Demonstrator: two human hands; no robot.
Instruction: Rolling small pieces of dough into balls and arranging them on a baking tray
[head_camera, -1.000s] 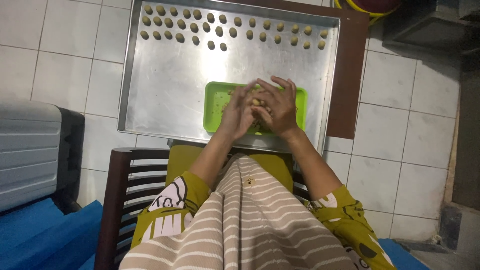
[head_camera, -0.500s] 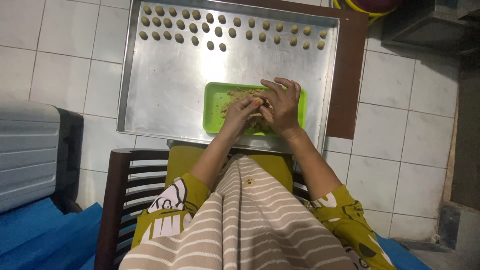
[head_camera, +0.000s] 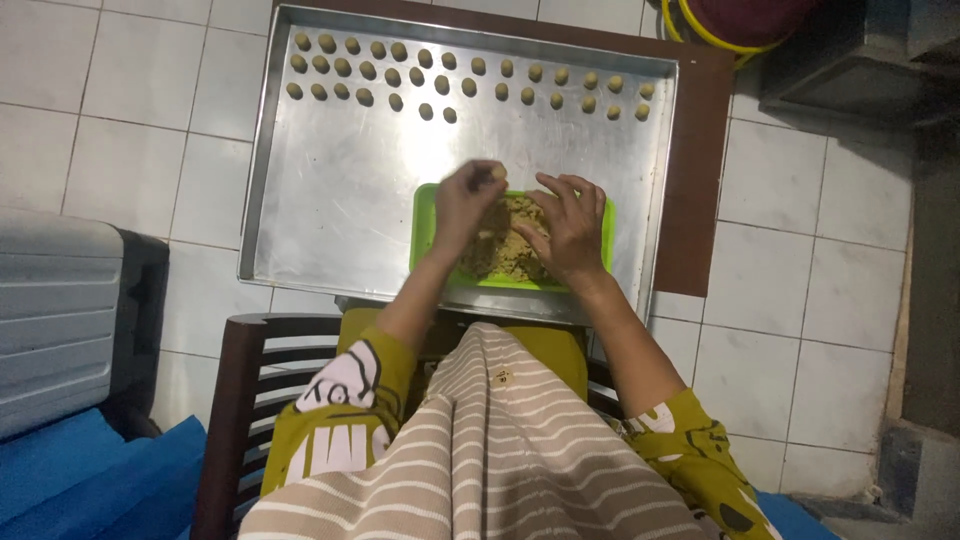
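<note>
A large metal baking tray (head_camera: 330, 200) lies on the tiled floor. Several small dough balls (head_camera: 440, 85) sit in rows along its far edge. A green container (head_camera: 425, 215) of brownish dough (head_camera: 510, 250) rests on the tray's near side. My left hand (head_camera: 465, 205) is raised over the container's far left corner, and its fingertips pinch a small dough ball (head_camera: 497, 174). My right hand (head_camera: 570, 230) lies spread, palm down, on the dough in the container.
A dark wooden chair (head_camera: 235, 400) is under me. A grey ribbed box (head_camera: 60, 310) stands at the left above a blue sheet (head_camera: 90, 480). A brown board (head_camera: 700, 180) lies under the tray's right side. A yellow-rimmed round thing (head_camera: 740, 20) is at the top right.
My hands were pressed together over the container. They have parted: my left hand has lifted forward with a dough ball, and my right hand has settled flat on the dough.
</note>
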